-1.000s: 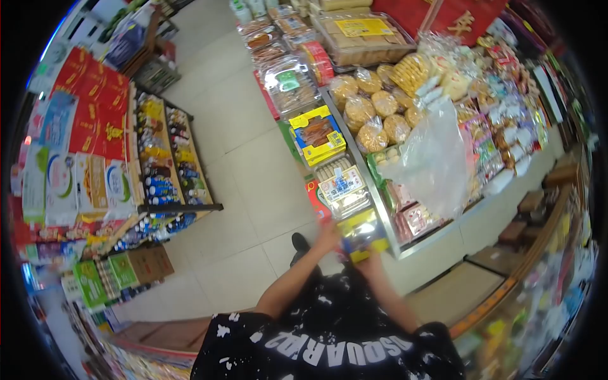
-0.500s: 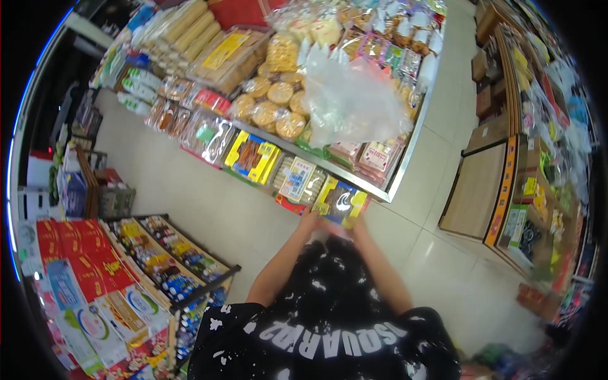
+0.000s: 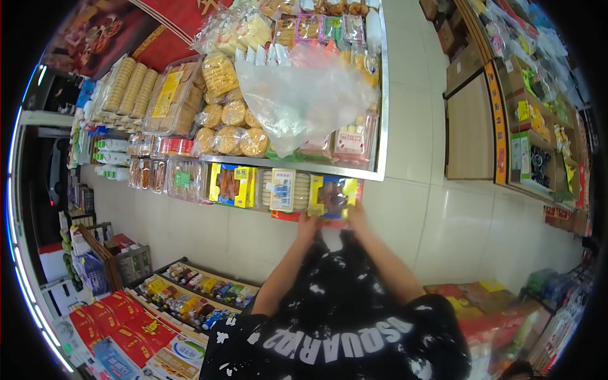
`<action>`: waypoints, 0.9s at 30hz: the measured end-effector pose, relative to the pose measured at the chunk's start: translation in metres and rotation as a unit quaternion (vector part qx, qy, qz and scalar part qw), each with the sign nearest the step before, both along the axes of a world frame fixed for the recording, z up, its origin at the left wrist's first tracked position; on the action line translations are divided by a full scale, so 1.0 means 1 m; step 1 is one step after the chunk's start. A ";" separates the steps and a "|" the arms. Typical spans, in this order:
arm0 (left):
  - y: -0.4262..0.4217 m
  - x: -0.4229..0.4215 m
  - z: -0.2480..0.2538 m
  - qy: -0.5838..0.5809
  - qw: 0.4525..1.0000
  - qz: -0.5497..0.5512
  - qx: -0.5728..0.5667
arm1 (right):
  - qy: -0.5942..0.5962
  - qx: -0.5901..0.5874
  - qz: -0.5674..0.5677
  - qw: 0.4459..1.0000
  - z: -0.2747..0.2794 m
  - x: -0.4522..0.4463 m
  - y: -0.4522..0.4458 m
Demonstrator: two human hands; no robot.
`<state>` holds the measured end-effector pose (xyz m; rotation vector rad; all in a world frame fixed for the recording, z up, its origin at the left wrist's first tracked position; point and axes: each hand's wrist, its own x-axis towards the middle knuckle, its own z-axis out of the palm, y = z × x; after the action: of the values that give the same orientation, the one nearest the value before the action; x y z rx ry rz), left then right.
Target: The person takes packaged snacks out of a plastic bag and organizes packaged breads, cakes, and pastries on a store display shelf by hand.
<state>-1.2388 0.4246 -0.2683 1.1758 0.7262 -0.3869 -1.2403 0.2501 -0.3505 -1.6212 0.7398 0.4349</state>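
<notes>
Beside the near edge of the display table [image 3: 323,170], a yellow-and-blue box [image 3: 332,195] sits right of the biscuit tray [image 3: 286,190]. The left hand [image 3: 308,223] touches its near left corner, the right hand [image 3: 356,216] its right side; whether the fingers pinch or spread, I cannot tell.

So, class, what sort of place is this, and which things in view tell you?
Probably a grocery or snack shop: bagged round pastries are heaped in a metal-edged display, and rows of bottles fill a low rack.
</notes>
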 end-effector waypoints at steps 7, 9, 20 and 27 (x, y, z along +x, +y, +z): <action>0.018 -0.005 -0.049 -0.014 0.993 -0.119 -0.017 | -0.017 0.134 -0.109 0.985 0.042 -0.005 -0.014; 0.017 -0.010 -0.060 -0.013 0.996 -0.079 -0.032 | -0.024 0.144 -0.123 0.982 0.034 -0.007 -0.008; 0.011 -0.009 -0.059 0.002 0.995 -0.098 0.025 | -0.021 0.184 -0.177 0.967 0.046 -0.003 -0.007; 0.002 -0.006 -0.036 -0.011 0.999 -0.008 -0.033 | -0.010 0.219 -0.146 0.965 0.038 0.002 -0.011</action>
<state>-1.2449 0.4267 -0.3048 1.1229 0.6804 -0.4067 -1.2388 0.2393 -0.3121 -1.0816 0.7893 0.3374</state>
